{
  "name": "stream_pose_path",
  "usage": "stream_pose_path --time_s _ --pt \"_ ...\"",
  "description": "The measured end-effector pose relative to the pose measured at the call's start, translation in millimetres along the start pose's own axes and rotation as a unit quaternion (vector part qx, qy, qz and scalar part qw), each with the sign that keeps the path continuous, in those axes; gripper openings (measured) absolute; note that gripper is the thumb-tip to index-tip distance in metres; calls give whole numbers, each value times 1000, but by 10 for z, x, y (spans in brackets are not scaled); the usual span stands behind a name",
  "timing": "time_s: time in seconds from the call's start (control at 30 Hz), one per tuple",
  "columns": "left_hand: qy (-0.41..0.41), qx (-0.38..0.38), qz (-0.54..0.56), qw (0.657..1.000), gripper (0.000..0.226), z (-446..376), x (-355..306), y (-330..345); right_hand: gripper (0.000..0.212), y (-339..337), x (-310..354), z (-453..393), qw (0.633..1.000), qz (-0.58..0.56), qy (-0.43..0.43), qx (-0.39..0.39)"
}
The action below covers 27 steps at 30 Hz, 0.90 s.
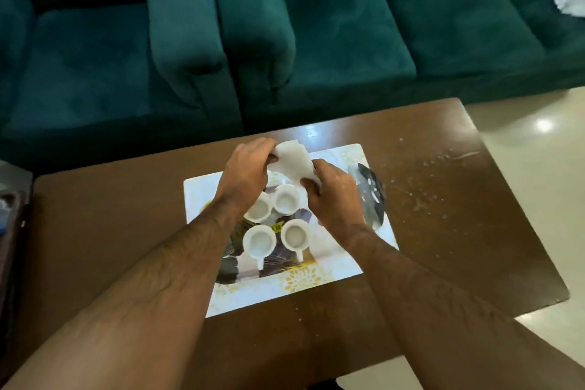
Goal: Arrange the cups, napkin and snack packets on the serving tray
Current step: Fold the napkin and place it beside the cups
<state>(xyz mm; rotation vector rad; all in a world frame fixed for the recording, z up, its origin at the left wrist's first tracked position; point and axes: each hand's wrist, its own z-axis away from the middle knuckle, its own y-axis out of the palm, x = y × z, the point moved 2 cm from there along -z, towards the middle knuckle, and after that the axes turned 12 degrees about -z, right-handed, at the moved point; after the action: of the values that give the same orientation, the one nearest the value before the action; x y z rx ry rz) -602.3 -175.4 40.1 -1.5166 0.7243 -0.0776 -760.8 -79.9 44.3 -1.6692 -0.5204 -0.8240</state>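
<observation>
The tray [345, 269] sits mid-bench [443, 215], bare wood all around. Left hand [250, 168] and right hand [335, 196] both pinch the white napkin [294, 161] above four cups [286, 199]

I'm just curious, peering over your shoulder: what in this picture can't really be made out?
Head view only:
- The far part of the tray: covered by both hands.
- The napkin: its folds are hidden inside the left hand and right hand.
- The dark snack packet: blurred, print unreadable.
- The cups: whether they hold anything is unclear.
- Objects at the left edge: cut off.
</observation>
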Motion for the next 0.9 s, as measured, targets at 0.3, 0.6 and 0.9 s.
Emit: stream_pose_path --time_s 0.3,0.6,0.9 --pt "106 -9 -2 994 32 -487 -1076 432 19 -764 -640 188 994 20 3 -108" --pt "153 14 -18 988 32 -705 -1501 739 21 -960 -913 327 988 -4 15 -151" --pt "148 73 -37 986 39 -636 -1493 1028 17 -846 -1121 473 992 -4 29 -126"
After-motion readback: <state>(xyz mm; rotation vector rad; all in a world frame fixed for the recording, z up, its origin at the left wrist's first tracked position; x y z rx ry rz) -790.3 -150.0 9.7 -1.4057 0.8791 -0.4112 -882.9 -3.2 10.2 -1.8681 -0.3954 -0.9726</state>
